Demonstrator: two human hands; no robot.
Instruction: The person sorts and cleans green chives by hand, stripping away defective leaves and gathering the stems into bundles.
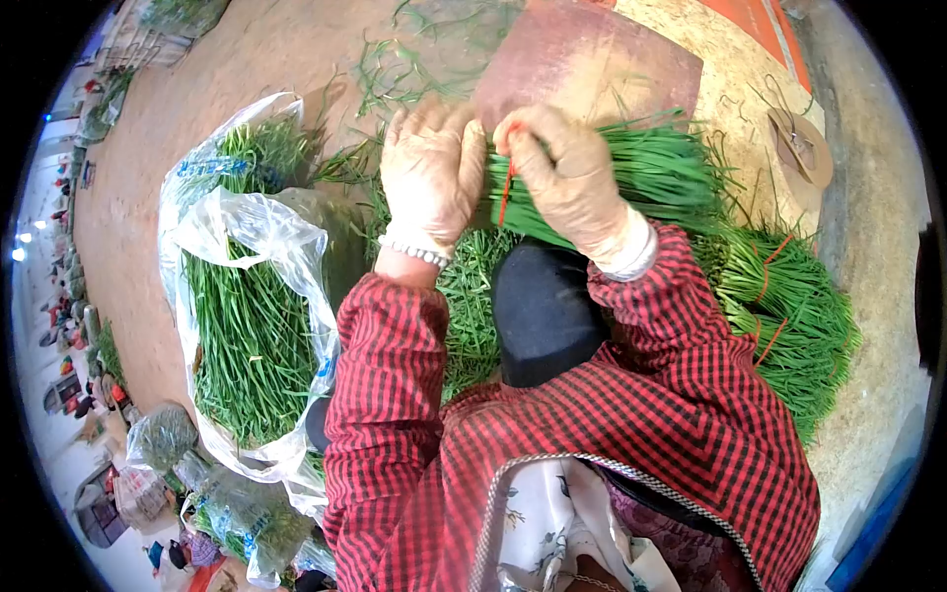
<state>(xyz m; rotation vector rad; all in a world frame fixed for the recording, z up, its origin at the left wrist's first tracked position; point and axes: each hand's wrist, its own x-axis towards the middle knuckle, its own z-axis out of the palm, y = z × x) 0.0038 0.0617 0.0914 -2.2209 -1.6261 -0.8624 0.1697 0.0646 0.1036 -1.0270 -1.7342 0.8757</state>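
The left hand (431, 178) turns its back to the camera, its fingers blurred at the tips, so whether it grips anything cannot be told. The right hand (567, 183) is curled, thumb and forefinger pinched on a red band (507, 193); its other fingertips are out of sight. The band's far side is hidden round the green bundle (656, 173), and the right hand and wrist cover part of the bundle's near side.

The bundle lies just in front of the person's dark-clad knee (547, 311). Its long axis runs roughly crosswise, from beside the left hand out to the right; the banded end points left, and the stalks fan rightward, blurring into other greens. Below it on the right are tied bundles (789, 316), whose lower edges the checked sleeve (671, 296) partly covers.

On the left, a clear plastic bag (306, 252) veils some of its stalks (252, 345). Loose greens (472, 296) are partly blocked by the knee. Distant figures at the far left are too small to make out.
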